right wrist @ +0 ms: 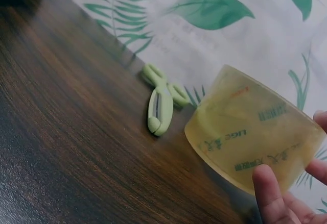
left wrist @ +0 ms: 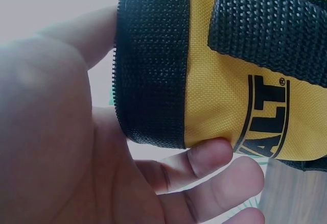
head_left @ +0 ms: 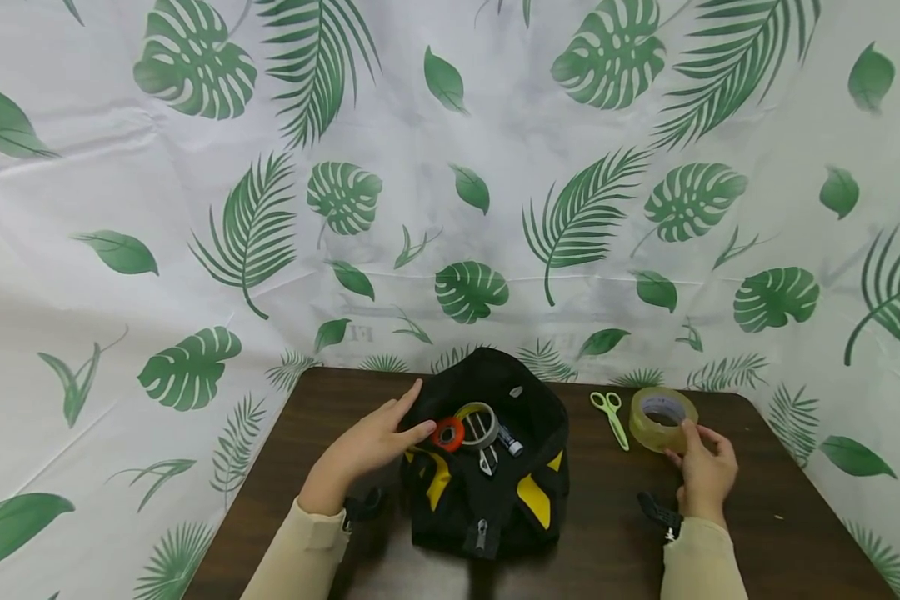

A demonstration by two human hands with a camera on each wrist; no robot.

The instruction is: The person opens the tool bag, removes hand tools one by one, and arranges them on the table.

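Observation:
A black and yellow tool bag stands with its top wide apart. My left hand holds its left rim, the thumb reaching behind the zipper edge and a fingertip against the yellow fabric. Inside the bag lie a small red roll, a roll of grey tape, a blue and white tube and a metal-tipped tool. To the right, my right hand grips a wide roll of clear yellowish packing tape, tilted, at its near right side.
Light green scissors lie on the dark brown table between the bag and the tape roll. A white cloth with green leaves hangs right behind the table's far edge. Black straps sit at both wrists.

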